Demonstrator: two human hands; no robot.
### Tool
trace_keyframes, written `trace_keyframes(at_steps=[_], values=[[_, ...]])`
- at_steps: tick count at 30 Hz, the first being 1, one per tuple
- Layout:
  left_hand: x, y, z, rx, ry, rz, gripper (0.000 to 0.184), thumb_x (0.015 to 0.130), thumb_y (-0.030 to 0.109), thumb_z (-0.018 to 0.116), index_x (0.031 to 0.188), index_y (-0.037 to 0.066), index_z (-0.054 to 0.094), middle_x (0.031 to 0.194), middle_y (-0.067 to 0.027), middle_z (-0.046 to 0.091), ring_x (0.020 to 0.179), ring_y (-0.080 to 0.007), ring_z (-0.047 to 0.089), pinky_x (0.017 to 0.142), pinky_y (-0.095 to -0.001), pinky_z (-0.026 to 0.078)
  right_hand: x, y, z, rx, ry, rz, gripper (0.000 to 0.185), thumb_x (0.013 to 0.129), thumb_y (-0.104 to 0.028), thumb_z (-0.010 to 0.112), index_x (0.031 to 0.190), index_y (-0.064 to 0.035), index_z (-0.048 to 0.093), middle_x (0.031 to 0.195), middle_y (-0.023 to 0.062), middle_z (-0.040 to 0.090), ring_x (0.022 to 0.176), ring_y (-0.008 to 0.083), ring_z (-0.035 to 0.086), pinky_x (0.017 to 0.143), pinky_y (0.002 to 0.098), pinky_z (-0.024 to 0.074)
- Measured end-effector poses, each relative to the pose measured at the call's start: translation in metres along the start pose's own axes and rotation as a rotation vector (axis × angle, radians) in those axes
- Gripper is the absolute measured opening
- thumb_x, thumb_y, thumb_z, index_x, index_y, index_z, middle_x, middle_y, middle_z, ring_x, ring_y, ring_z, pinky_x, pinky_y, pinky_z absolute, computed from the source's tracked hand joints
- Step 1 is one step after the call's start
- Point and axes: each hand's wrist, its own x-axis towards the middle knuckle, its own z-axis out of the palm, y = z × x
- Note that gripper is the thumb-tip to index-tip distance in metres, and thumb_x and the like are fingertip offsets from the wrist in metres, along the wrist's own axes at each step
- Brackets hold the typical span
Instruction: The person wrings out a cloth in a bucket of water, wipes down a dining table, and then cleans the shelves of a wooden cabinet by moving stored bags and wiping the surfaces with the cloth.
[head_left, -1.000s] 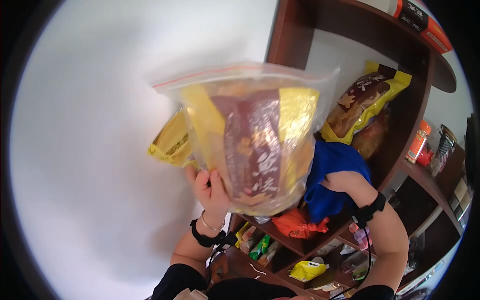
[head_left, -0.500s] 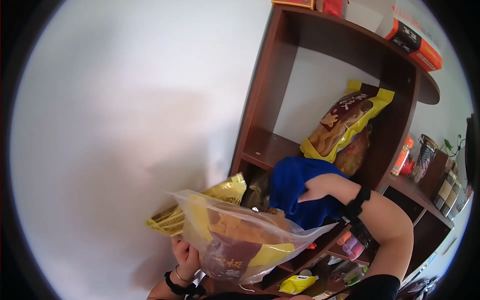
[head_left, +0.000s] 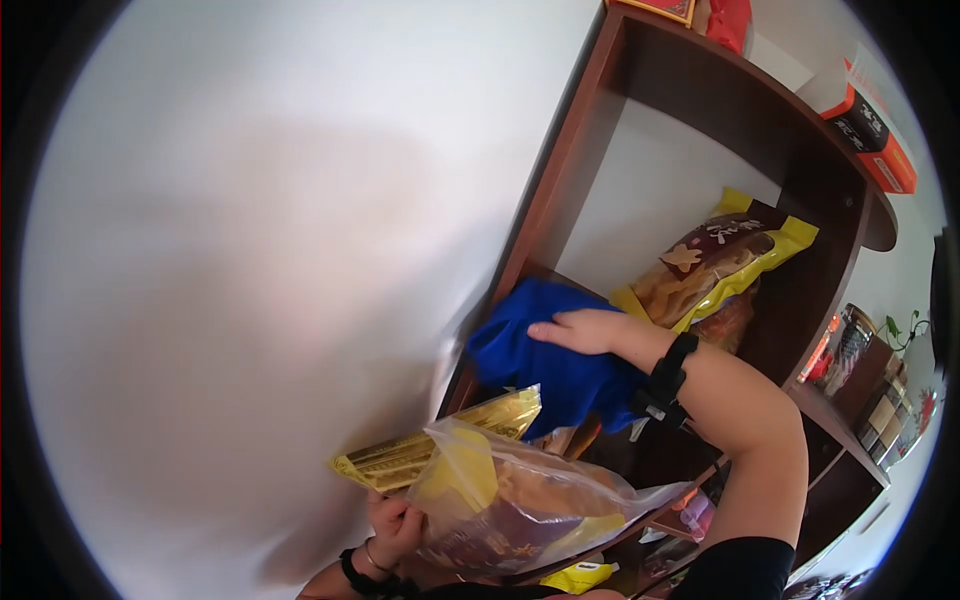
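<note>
At the bottom of the frame, left of centre, the left hand (head_left: pixel 395 528) pinches the edge of a clear bag (head_left: pixel 590 482) between thumb and bent fingers. Inside this bag is a yellow-and-brown packet (head_left: pixel 490 545) with pale brown pieces; whether its mouth is sealed, I cannot tell. A gold packet (head_left: pixel 455 440) sticks out just behind, near the same fingers.

Farther, at the centre, the right hand (head_left: pixel 580 332) lies on a blue cloth (head_left: pixel 545 375), thumb pointing left; how tightly its grip closes, I cannot tell. The step in hand appears to be pressing the cloth over the shelf edge, with the bags held aside. To shift the cloth calls, I judge, for steady pressure and for the bags to stay clear.

Beyond, in the upper compartment of the brown cabinet (head_left: pixel 575 170), another yellow-and-brown packet (head_left: pixel 720 255) leans right, partly covering a brownish bag (head_left: pixel 728 322).
</note>
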Motion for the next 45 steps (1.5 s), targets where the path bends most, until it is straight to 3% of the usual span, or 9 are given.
trace_keyframes(at_steps=[9, 19, 25, 29, 30, 32, 34, 42, 45], values=[[-0.001, -0.003, -0.013, 0.01, -0.197, -0.001, 0.017, 0.074, 0.004, 0.055, 0.083, 0.002, 0.07, 0.099, -0.0138, 0.065, 0.096, -0.0303, 0.058, 0.088, -0.0369, 0.042, 0.082, 0.065, -0.019, -0.289, -0.019, 0.053, 0.041, 0.086, -0.034, 0.047, 0.108, -0.0027, 0.064, 0.113, 0.0203, 0.061, 0.106, 0.0309, 0.058, 0.091, 0.0385, 0.0431], [-0.023, -0.008, -0.021, 0.103, -0.201, -0.05, 0.014, 0.072, 0.002, 0.057, 0.079, 0.001, 0.069, 0.093, -0.0136, 0.066, 0.087, -0.0294, 0.062, 0.083, -0.0371, 0.046, 0.142, 0.151, -0.012, -0.397, -0.047, 0.269, 0.034, 0.081, -0.025, 0.055, 0.108, -0.0075, 0.065, 0.114, 0.0157, 0.061, 0.106, 0.0289, 0.058, 0.089, 0.0372, 0.0457], [-0.02, 0.006, -0.016, 0.123, -0.139, -0.073, 0.014, 0.078, 0.005, 0.056, 0.083, 0.002, 0.069, 0.092, -0.013, 0.067, 0.087, -0.0294, 0.062, 0.083, -0.0373, 0.045, 0.179, 0.224, 0.019, -0.412, 0.223, 0.251, 0.036, 0.079, -0.019, 0.062, 0.114, -0.0083, 0.059, 0.109, 0.017, 0.062, 0.101, 0.0212, 0.06, 0.087, 0.0294, 0.0454], [-0.014, 0.013, -0.023, 0.125, -0.198, -0.04, 0.013, 0.079, 0.006, 0.058, 0.085, 0.0, 0.068, 0.102, -0.0166, 0.063, 0.098, -0.0312, 0.057, 0.09, -0.0389, 0.041, 0.237, 0.284, 0.055, -0.477, 0.639, -0.011, 0.042, 0.078, -0.015, 0.068, 0.118, -0.0087, 0.055, 0.106, 0.0179, 0.062, 0.097, 0.0161, 0.06, 0.085, 0.0243, 0.0451], [-0.013, 0.014, -0.023, 0.13, -0.188, -0.03, 0.013, 0.079, 0.006, 0.058, 0.085, 0.0, 0.068, 0.102, -0.0166, 0.063, 0.098, -0.0312, 0.057, 0.09, -0.0389, 0.041, 0.25, 0.269, 0.057, -0.569, 0.936, -0.194, 0.044, 0.077, -0.013, 0.069, 0.119, -0.0089, 0.054, 0.106, 0.0181, 0.063, 0.097, 0.0148, 0.06, 0.085, 0.023, 0.0451], [-0.016, 0.016, -0.016, 0.128, -0.116, -0.079, 0.007, 0.07, 0.001, 0.06, 0.073, -0.002, 0.066, 0.095, -0.0193, 0.062, 0.088, -0.0332, 0.058, 0.082, -0.0393, 0.045, 0.208, 0.217, 0.033, -0.411, 0.404, -0.053, 0.037, 0.077, -0.015, 0.066, 0.112, -0.008, 0.057, 0.103, 0.0182, 0.063, 0.096, 0.0188, 0.061, 0.084, 0.0267, 0.0459], [-0.015, 0.017, -0.015, 0.133, -0.113, -0.054, 0.007, 0.07, 0.002, 0.061, 0.073, -0.003, 0.065, 0.097, -0.0201, 0.061, 0.088, -0.0337, 0.058, 0.082, -0.0393, 0.046, 0.151, 0.141, 0.008, -0.386, 0.22, -0.02, 0.03, 0.077, -0.016, 0.063, 0.106, -0.0072, 0.06, 0.101, 0.0184, 0.064, 0.096, 0.0229, 0.061, 0.083, 0.0305, 0.0467], [-0.013, 0.014, -0.004, 0.11, -0.092, -0.023, 0.009, 0.073, 0.004, 0.061, 0.076, -0.005, 0.064, 0.11, -0.0245, 0.054, 0.099, -0.0363, 0.052, 0.091, -0.0394, 0.041, -0.006, -0.03, -0.02, -0.445, 0.247, -0.158, 0.02, 0.074, -0.015, 0.056, 0.085, -0.0033, 0.068, 0.09, 0.0191, 0.064, 0.09, 0.0345, 0.062, 0.078, 0.0399, 0.0495], [-0.009, 0.018, -0.001, 0.085, -0.097, -0.032, 0.01, 0.074, 0.003, 0.06, 0.077, -0.005, 0.064, 0.111, -0.0243, 0.054, 0.102, -0.0359, 0.052, 0.092, -0.0396, 0.04, -0.02, -0.037, -0.007, -0.566, 0.189, -0.215, 0.029, 0.075, -0.017, 0.054, 0.098, -0.0064, 0.067, 0.101, 0.0187, 0.063, 0.095, 0.0346, 0.06, 0.081, 0.0383, 0.0486]])
